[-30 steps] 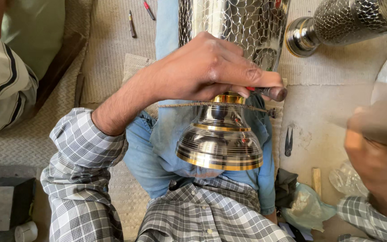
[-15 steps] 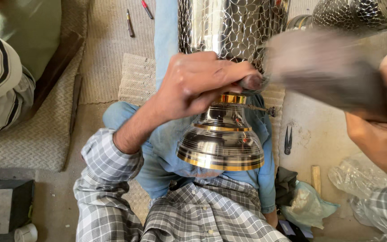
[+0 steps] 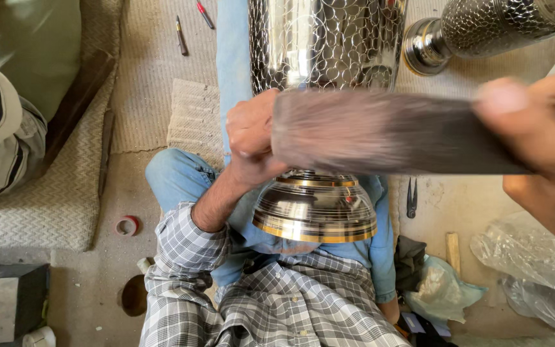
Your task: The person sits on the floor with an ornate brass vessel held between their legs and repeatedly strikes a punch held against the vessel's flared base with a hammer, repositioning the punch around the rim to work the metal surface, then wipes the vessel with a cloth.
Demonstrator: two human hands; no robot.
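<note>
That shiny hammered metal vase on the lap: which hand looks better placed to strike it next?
The right hand, probably: it grips the blurred dark wooden mallet raised above the hammered silver metal vase. The left hand is busy at the vase's neck.

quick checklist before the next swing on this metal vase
1. Left hand steadying the metal vase at its neck: ok.
2. Right hand gripping the dark blurred tool: ok.
3. Vase base resting on the lap: ok.
4. Left fingers out of the tool's path: not ok, they lie right beside it.
5. Strike point visible: cannot tell, tool covers it.
6. Second vase apart from the work: ok.
</note>
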